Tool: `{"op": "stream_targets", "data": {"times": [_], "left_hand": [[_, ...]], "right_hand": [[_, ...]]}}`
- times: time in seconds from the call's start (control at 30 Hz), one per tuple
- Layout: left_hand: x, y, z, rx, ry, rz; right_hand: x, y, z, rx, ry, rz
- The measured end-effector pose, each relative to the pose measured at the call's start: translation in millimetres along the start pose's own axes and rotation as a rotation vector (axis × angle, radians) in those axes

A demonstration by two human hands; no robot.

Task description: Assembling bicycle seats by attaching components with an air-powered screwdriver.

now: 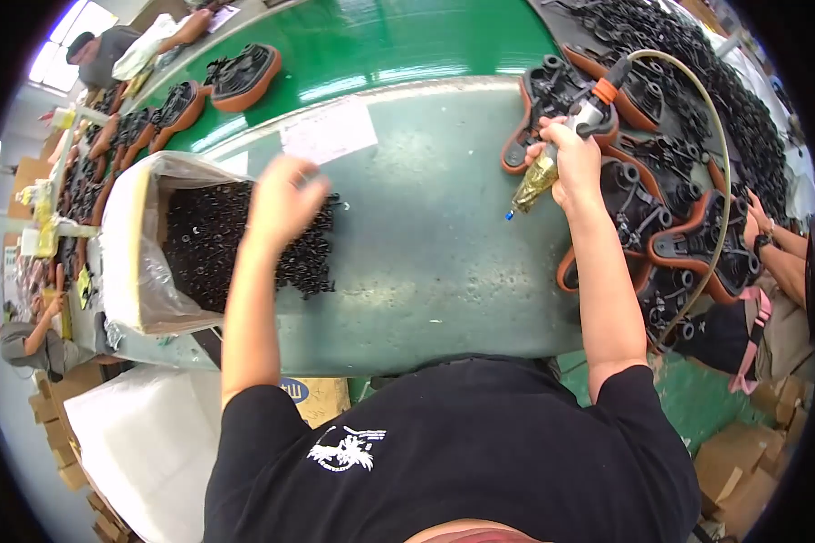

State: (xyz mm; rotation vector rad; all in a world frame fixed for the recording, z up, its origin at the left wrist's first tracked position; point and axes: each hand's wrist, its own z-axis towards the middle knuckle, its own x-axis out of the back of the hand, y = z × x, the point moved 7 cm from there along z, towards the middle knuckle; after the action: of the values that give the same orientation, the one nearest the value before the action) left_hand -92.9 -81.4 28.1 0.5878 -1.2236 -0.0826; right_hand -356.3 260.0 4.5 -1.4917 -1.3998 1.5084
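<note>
The left hand (282,201) spreads loosely open over black screws (312,258) spilled at the box (127,262) mouth near the bench's (426,271) left edge; the right hand (572,163) clamps a hosed driver (566,145), tip down, ready.

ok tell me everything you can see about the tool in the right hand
The tool is a slim, hose-fed hand driver: a grey body with an orange collar near the top, a brassy, shiny lower section and a small blue tip. A pale hose arcs from its top end and curves down to the right. It is tilted, tip pointing down-left over the green table, not touching it. The right hand wraps around its middle. Behind it lie black and orange saddle parts.
</note>
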Motion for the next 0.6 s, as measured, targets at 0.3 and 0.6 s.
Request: {"op": "stream_targets", "data": {"times": [0.3, 0.6], "left_hand": [[-50, -2, -39, -0.034, 0.057, 0.262], [-48, -6, -33, 0.006, 0.109, 0.112]], "right_hand": [[6, 25, -107, -0.282, -0.416, -0.152], [51, 0, -183, -0.423, -0.513, -0.448]]}}
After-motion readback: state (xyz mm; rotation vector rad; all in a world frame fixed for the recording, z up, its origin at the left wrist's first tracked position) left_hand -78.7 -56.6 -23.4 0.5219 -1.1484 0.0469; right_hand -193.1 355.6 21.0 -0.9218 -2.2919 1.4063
